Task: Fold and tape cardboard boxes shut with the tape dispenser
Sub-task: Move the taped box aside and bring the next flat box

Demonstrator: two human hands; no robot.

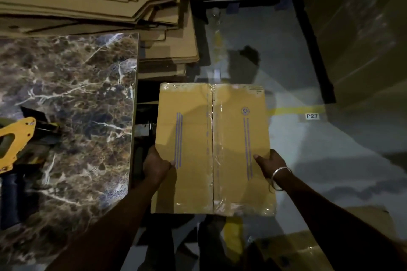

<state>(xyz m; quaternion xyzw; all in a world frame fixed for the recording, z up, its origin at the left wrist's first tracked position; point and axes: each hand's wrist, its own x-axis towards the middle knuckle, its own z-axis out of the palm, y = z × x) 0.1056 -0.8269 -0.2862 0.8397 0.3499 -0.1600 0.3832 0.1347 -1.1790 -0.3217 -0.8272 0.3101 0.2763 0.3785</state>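
Both hands are on the cardboard box [212,149], which is held up over the floor [308,149] just right of the marble table [66,105]. The left hand [156,166] grips its left edge, thumb on top, and the right hand [272,166] grips the right edge likewise. Clear tape [218,138] runs down the box's middle seam. The yellow tape dispenser [15,141] sits on the table's left side, well apart from the box.

Closed cardboard box [211,149] held flat over floor, clear tape along centre seam; yellow tape dispenser [13,141] lying on marble table.
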